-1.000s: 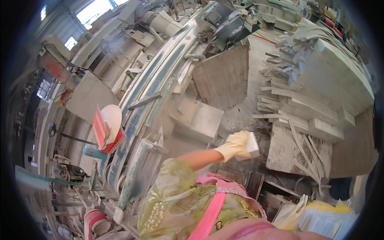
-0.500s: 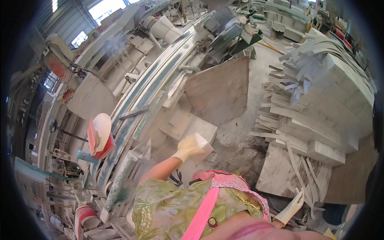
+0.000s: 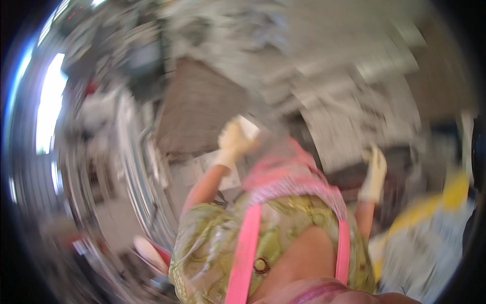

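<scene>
In a cream glove, my left hand (image 3: 231,141) grips a small white block (image 3: 248,127) in front of my pink apron (image 3: 286,164). The block's far face shows pale, while its edge on the near side is smeared by motion. My right hand (image 3: 374,171), also gloved, is held out to the right with its fingers apart and nothing in them. It is nearest to a pale, dusty board (image 3: 336,129).
A large brown board (image 3: 200,104) leans ahead on the left. Stacked pale strips and slabs (image 3: 324,68) fill the far right. Long machine rails (image 3: 132,167) run along the left. A white and yellow sack (image 3: 422,253) lies close on the right.
The view has swung to the right and blurred, bringing in the sack. My right hand has risen farther into view, and the left still holds the white block.
</scene>
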Tool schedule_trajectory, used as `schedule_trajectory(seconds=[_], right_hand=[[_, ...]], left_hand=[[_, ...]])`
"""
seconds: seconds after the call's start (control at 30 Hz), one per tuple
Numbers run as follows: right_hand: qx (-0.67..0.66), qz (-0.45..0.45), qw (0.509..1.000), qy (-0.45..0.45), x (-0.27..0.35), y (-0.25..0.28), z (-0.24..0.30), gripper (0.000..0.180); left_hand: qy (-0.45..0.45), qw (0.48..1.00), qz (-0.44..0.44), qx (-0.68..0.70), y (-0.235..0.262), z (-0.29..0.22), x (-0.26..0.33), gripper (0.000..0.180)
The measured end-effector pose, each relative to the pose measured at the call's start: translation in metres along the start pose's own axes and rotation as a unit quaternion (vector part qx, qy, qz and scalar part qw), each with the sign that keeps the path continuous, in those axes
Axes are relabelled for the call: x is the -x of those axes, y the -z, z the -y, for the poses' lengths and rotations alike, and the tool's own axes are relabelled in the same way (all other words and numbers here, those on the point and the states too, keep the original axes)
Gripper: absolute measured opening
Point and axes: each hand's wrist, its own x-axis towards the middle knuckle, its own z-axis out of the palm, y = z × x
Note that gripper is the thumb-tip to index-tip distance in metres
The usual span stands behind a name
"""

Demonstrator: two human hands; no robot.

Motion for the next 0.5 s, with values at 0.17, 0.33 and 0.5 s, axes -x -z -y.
schedule_trajectory(seconds=[0.17,0.33,0.5], right_hand=[[-0.028,-0.127,0.983,-0.126,0.023,0.019,-0.052,0.037],[-0.04,-0.238,0.943,-0.229,0.046,-0.008,-0.068,0.039],[-0.062,-0.222,0.936,-0.266,0.057,-0.058,-0.08,0.032]], left_hand=[[-0.155,0.982,0.07,-0.083,0.009,-0.116,-0.084,0.088],[-0.371,0.907,0.113,-0.164,-0.019,-0.225,-0.168,0.083],[-0.652,0.732,0.087,-0.179,-0.102,-0.328,-0.251,0.068]])
